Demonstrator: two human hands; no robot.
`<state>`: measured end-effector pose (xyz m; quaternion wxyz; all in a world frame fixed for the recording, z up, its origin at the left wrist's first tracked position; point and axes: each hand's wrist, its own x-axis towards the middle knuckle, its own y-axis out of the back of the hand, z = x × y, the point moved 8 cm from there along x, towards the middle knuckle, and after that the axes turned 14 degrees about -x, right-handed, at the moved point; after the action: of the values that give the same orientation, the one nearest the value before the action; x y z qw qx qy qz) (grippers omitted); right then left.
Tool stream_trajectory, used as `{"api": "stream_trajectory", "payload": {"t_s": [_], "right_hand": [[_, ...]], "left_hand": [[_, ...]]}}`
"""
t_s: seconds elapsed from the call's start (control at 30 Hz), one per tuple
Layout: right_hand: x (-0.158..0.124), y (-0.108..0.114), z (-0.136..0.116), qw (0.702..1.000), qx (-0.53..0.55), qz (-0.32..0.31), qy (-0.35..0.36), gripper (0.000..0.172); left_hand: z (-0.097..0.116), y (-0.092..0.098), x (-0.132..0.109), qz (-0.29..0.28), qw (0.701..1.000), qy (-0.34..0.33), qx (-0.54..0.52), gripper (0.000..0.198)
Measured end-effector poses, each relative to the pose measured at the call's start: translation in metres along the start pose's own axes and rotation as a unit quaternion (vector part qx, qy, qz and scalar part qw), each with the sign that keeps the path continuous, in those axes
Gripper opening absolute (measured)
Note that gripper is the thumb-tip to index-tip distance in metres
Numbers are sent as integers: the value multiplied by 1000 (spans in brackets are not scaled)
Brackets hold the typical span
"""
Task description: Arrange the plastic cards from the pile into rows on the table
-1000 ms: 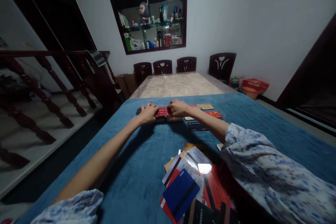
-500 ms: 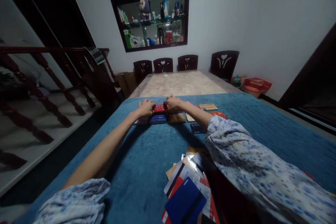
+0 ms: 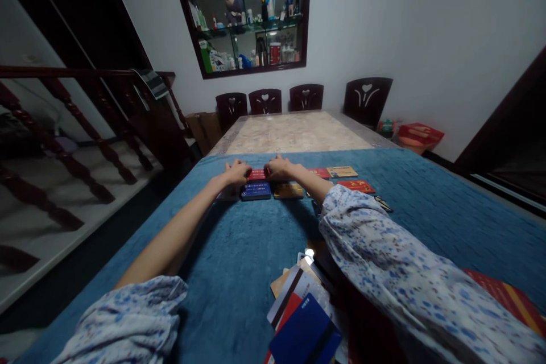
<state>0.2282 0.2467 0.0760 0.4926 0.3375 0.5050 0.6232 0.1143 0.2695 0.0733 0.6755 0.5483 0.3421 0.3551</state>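
One red, pale-lettered card (image 3: 257, 174) is sitting between left hand (image 3: 235, 173) and right hand (image 3: 279, 168); fingers (image 3: 247, 170) touching ends, grip unclear; four chairs (image 3: 354, 100) standing behind.

Dim overall | glare – card pile (image 3: 305, 318) | shadows – blue cloth (image 3: 243, 261) | edges stretched

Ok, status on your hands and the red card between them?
Left hand and right hand at opposite ends of red card, grip unclear. Blue card just nearer. Right sleeve partly hides a dark card.
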Motion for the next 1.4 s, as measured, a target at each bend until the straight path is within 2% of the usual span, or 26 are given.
{"api": "stream_trajectory", "payload": {"t_s": [0.27, 0.5, 0.77, 1.03, 1.4], "right_hand": [[1, -5, -2, 1000, 0, -15, 1, 39], [-2, -4, -2, 1000, -4, -16, -1, 40], [-1, -4, -2, 1000, -3, -15, -1, 37], [0, -4, -2, 1000, -10, -9, 2, 33], [-3, -2, -1, 1000, -13, -5, 6, 37]], "left_hand": [[-3, -7, 4, -14, 1000, -2, -14, 41], [-4, -12, 8, -37, 999, -6, -5, 37], [-5, -12, 10, -46, 999, -10, 0, 40], [-4, -9, 12, -39, 999, -11, -1, 47], [-5, -10, 10, -34, 999, -5, -2, 72]]}}
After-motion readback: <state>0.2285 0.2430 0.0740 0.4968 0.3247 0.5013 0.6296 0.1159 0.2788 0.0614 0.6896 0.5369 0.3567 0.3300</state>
